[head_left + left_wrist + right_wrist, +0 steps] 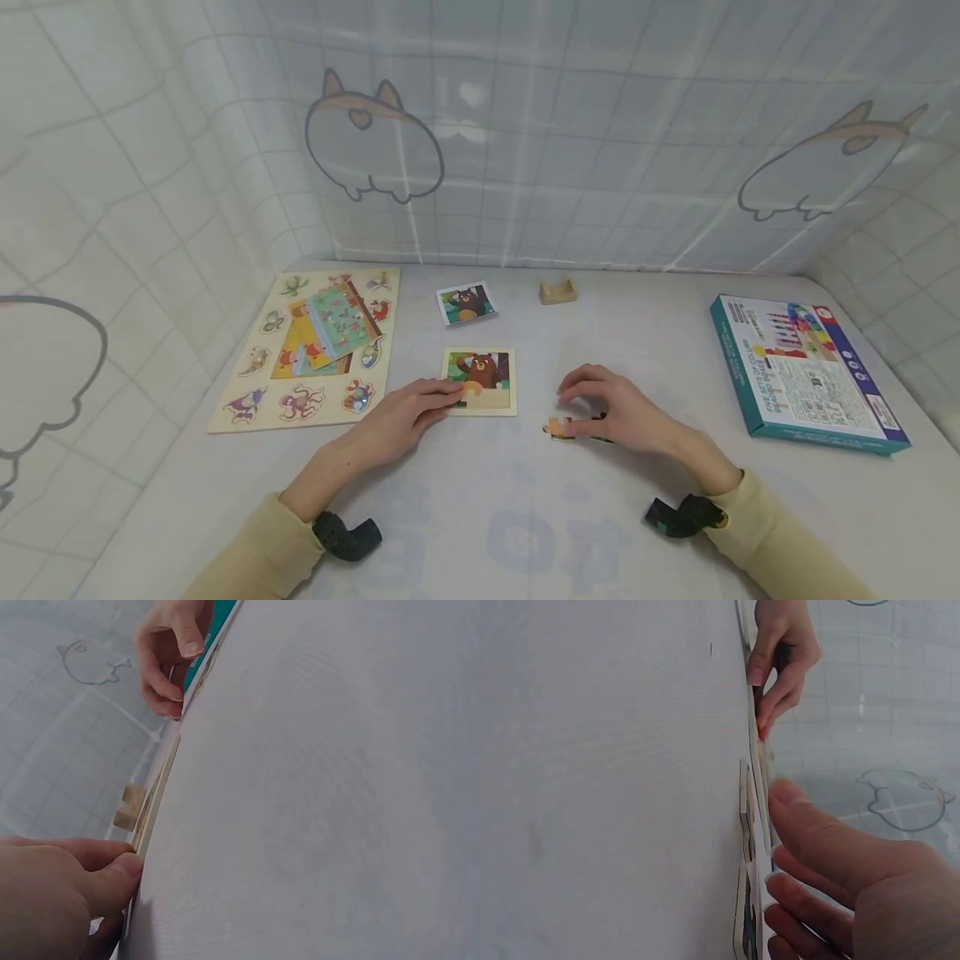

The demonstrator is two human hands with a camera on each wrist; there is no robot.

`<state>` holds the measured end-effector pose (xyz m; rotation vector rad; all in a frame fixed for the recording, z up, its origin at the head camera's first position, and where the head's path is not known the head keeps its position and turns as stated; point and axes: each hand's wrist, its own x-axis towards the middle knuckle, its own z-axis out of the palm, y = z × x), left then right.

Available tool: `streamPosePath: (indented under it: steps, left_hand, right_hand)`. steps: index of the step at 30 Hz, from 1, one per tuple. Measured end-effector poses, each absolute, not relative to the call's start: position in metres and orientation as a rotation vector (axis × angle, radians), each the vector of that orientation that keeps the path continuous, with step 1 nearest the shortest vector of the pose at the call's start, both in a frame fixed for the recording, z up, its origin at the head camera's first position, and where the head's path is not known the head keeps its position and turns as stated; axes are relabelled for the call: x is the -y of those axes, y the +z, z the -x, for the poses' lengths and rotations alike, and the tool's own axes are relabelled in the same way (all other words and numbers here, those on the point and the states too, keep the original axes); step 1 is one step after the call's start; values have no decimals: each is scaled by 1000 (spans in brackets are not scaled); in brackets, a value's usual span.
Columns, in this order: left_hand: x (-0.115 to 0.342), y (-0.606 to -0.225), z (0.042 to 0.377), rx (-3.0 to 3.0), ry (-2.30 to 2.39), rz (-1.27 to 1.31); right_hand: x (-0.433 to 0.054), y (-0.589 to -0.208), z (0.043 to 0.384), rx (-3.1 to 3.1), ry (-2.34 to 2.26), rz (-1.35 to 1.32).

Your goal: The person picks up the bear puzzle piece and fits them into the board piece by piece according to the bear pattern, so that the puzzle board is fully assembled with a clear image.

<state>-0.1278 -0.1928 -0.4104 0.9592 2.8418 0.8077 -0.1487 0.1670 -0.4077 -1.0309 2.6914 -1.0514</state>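
Observation:
A small wooden bear jigsaw puzzle (482, 369) lies in its pale frame, its lower part showing bare wood. My left hand (401, 417) holds the frame's left side, with thumb and fingers at the edge in the left wrist view. One fingertip reaches over the picture. To the right of the frame, my right hand (626, 412) is just above loose puzzle pieces (557, 428), partly hiding them. Its thumb (810, 814) and fingers are bent and apart, with nothing visible between them. Two loose pieces (744, 810) lie beside that hand in the right wrist view.
At left lies a large sea-animal board (300, 404) with colourful picture boards on it. Behind the puzzle are a bear picture card (467, 303) and a small notched wooden block (558, 292). A teal-edged box (806, 371) lies at far right.

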Motion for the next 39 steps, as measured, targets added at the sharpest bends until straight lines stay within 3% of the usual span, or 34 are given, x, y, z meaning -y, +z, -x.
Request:
streamPosePath:
  steps: [39]
  left_hand:
    - [193, -411, 127, -2859, 804, -922]
  right_hand:
    - [-168, -409, 147, -2613, -1090, 995]
